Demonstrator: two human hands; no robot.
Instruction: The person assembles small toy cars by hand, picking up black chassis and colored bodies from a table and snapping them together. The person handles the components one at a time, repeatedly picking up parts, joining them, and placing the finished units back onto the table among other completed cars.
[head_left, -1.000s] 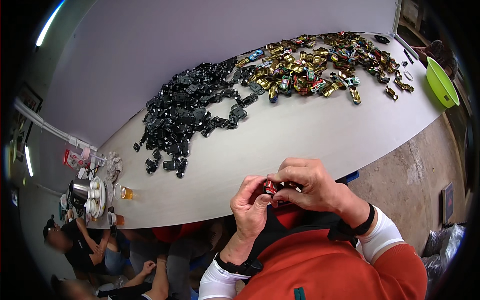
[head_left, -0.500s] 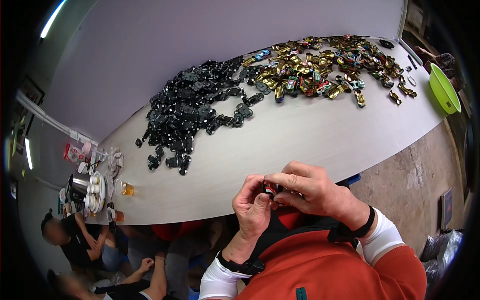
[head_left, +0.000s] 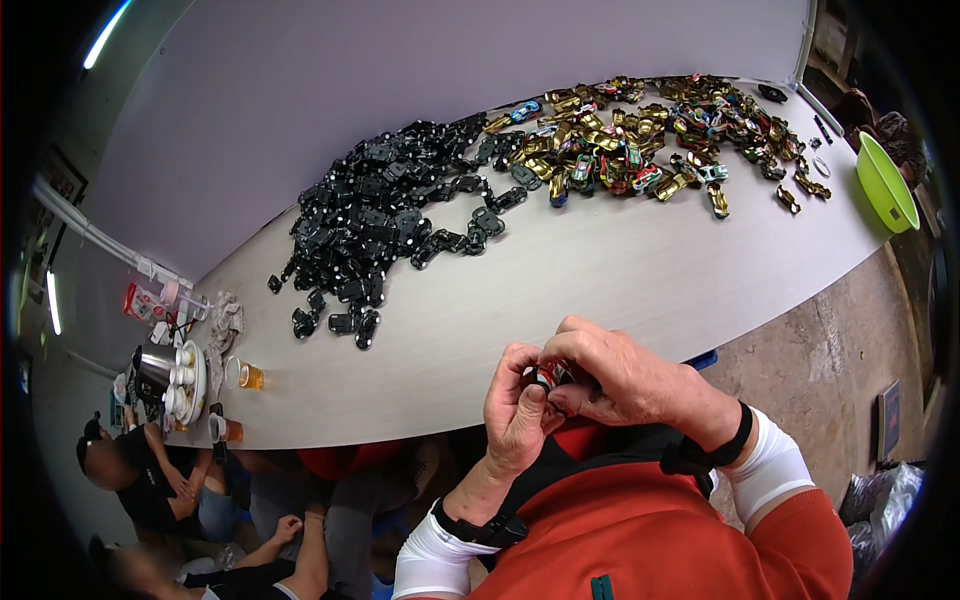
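Two other people at 8 o'clock, hours read from mid-view with 12 straight up: a person in a dark shirt [head_left: 150,495] and, lower, a second person [head_left: 312,560], cut off by the bottom edge

Between 8 and 9: silver kettle [head_left: 152,368]; just beside it a round white tray [head_left: 203,385] bearing small white cups [head_left: 180,375]

Crumpled cloth [head_left: 227,318] at 9; two clear drink cups [head_left: 250,378] below it, amber liquid in the upper one

At 10, on the pale table [head_left: 470,320], a heap of black car-shaped pieces [head_left: 360,225], dotted white in places, a few loose ones trailing toward the table's middle

Between 4 and 5, over the table's near edge: left hand [head_left: 515,415], thumb and curled fingers pinching the left end of a small red-and-black toy car [head_left: 547,374]; much of the car hidden by fingers

Right hand [head_left: 620,380] pinches the same car from its other side, thumb below, forefinger above; the two hands close together, both wrists banded in black

Between 1 and 2: heap of gold and multicoloured toy cars [head_left: 620,150], well apart from the hands

Between 2 and 3: lime-green basin [head_left: 885,185] at the table's right end

At 4: crinkled clear plastic [head_left: 890,510] on the floor [head_left: 815,340]
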